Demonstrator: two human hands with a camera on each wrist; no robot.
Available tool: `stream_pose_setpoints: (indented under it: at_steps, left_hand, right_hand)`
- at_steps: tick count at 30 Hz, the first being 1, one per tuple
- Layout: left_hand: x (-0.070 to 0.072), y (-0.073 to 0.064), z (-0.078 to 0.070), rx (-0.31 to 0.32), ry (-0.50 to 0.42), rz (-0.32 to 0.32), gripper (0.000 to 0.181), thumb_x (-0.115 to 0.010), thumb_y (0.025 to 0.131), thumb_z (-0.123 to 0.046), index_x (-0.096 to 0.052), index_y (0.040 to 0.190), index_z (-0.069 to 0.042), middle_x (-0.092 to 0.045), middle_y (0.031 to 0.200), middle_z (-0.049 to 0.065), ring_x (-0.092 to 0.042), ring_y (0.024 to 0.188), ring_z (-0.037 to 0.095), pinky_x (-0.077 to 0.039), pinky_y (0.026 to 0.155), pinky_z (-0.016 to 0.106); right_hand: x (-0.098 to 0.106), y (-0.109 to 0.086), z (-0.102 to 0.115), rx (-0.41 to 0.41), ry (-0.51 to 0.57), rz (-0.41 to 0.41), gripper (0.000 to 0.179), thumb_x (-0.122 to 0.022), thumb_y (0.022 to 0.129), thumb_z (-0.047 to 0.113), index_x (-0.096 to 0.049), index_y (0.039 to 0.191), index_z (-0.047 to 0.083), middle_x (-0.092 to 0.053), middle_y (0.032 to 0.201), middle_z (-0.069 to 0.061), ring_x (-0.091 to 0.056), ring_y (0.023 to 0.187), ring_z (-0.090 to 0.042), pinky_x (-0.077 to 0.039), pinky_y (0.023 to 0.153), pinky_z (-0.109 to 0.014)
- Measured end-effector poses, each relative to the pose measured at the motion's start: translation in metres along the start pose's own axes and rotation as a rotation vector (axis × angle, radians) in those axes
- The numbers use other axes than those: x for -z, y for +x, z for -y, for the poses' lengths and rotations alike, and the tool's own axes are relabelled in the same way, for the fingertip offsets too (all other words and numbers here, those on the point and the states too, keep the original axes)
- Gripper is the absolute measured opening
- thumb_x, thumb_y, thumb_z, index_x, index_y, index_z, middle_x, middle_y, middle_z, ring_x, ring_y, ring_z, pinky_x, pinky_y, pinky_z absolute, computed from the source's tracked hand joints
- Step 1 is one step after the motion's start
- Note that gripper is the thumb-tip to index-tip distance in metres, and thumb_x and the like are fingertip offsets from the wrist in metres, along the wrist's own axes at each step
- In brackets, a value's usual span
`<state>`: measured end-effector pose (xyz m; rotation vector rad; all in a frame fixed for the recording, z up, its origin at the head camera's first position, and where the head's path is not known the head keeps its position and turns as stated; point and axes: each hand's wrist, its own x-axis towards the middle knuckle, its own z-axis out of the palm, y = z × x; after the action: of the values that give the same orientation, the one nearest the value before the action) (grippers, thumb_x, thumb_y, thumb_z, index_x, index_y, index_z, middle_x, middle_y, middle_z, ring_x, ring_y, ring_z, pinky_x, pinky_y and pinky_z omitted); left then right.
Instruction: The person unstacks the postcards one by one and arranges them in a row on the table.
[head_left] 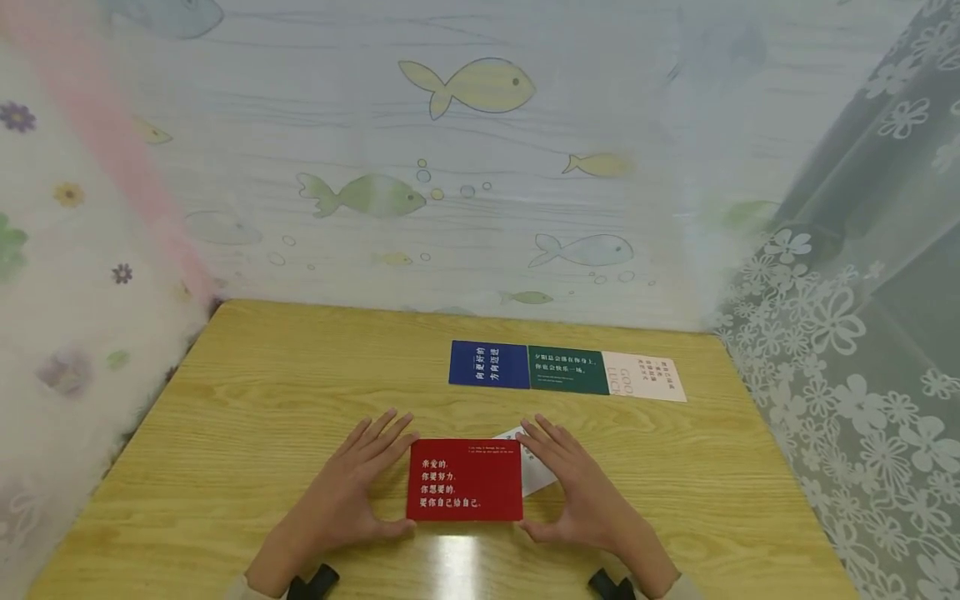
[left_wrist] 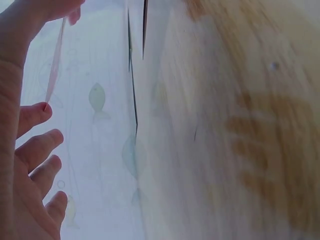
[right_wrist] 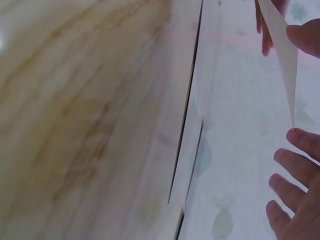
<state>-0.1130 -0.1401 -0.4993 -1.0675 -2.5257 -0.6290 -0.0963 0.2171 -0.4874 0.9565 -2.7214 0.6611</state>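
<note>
A red card [head_left: 465,482] with white Chinese lettering is held between both hands, raised off the table, its printed face toward the head camera. My left hand [head_left: 348,487] holds its left edge, thumb at the lower corner and index finger at the upper. On the opposite edge, my right hand [head_left: 581,496] grips the corners the same way. Both wrist views show the card nearly edge-on, as a thin pale strip [left_wrist: 56,65] between the left thumb and index finger. Behind it, a white card [head_left: 538,477] lies askew on the table, partly hidden by the red card and right hand.
Farther back on the wooden table [head_left: 247,375], a blue card [head_left: 489,364], a green card [head_left: 568,370] and a pale pink card [head_left: 647,376] lie in a row. Fish-printed fabric [head_left: 480,208] hangs along the back edge, with a lace curtain [head_left: 847,400] at right.
</note>
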Motion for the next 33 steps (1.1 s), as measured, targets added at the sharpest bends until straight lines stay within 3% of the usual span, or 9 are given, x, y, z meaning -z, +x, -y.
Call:
stream_pose_setpoints:
  at_steps: [4, 11, 16, 19, 24, 33]
  left_hand:
    - [-0.001, -0.001, -0.001, 0.008, 0.01, -0.011, 0.11, -0.091, 0.061, -0.056, -0.048, 0.152, -0.012, -0.039, 0.163, 0.006, -0.038, 0.147, 0.037, -0.01, 0.129, 0.035]
    - [-0.002, -0.003, 0.0, 0.009, 0.012, -0.004, 0.111, -0.089, 0.063, -0.057, -0.045, 0.154, -0.013, -0.038, 0.163, 0.006, -0.038, 0.147, 0.037, -0.01, 0.129, 0.035]
    - [0.0, -0.003, 0.002, 0.048, 0.041, 0.048, 0.111, -0.086, 0.066, -0.06, -0.041, 0.157, -0.015, -0.033, 0.166, 0.005, -0.035, 0.15, 0.034, -0.005, 0.13, 0.033]
    - [0.002, -0.003, 0.003, 0.078, 0.054, 0.076, 0.111, -0.086, 0.066, -0.06, -0.041, 0.157, -0.015, -0.032, 0.166, 0.003, -0.032, 0.152, 0.032, -0.012, 0.129, 0.039]
    - [0.002, -0.004, 0.004, 0.103, 0.062, 0.095, 0.108, -0.087, 0.067, -0.058, -0.044, 0.155, -0.011, -0.033, 0.166, 0.004, -0.032, 0.152, 0.032, -0.025, 0.124, 0.05]
    - [0.002, -0.006, 0.008, 0.104, 0.054, 0.094, 0.109, -0.087, 0.067, -0.056, -0.043, 0.155, -0.009, -0.034, 0.165, 0.006, -0.033, 0.151, 0.033, -0.024, 0.125, 0.048]
  right_hand:
    - [0.001, 0.001, 0.0, 0.007, 0.012, 0.005, 0.105, -0.089, 0.069, 0.053, -0.042, 0.156, 0.018, -0.035, 0.165, 0.004, -0.031, 0.152, -0.028, -0.01, 0.126, -0.021]
    - [0.001, 0.005, 0.002, 0.037, -0.029, 0.003, 0.104, -0.091, 0.067, 0.053, -0.049, 0.151, 0.01, -0.036, 0.164, 0.001, -0.033, 0.151, -0.03, -0.005, 0.126, -0.02]
    - [0.001, 0.009, 0.001, 0.075, -0.113, -0.006, 0.105, -0.089, 0.067, 0.056, -0.049, 0.151, 0.008, -0.035, 0.165, -0.002, -0.031, 0.152, -0.031, -0.005, 0.128, -0.026]
    - [-0.001, 0.012, 0.0, 0.081, -0.159, 0.001, 0.106, -0.087, 0.068, 0.058, -0.046, 0.153, 0.01, -0.033, 0.166, -0.002, -0.027, 0.154, -0.03, -0.004, 0.129, -0.028]
    - [-0.002, 0.015, 0.001, 0.074, -0.179, 0.028, 0.106, -0.085, 0.071, 0.059, -0.042, 0.156, 0.012, -0.029, 0.167, -0.002, -0.023, 0.156, -0.029, -0.003, 0.129, -0.028]
    - [-0.004, 0.023, 0.002, 0.092, -0.188, 0.02, 0.102, -0.085, 0.068, 0.061, -0.05, 0.149, 0.009, -0.03, 0.167, -0.003, -0.025, 0.154, -0.032, -0.004, 0.129, -0.029]
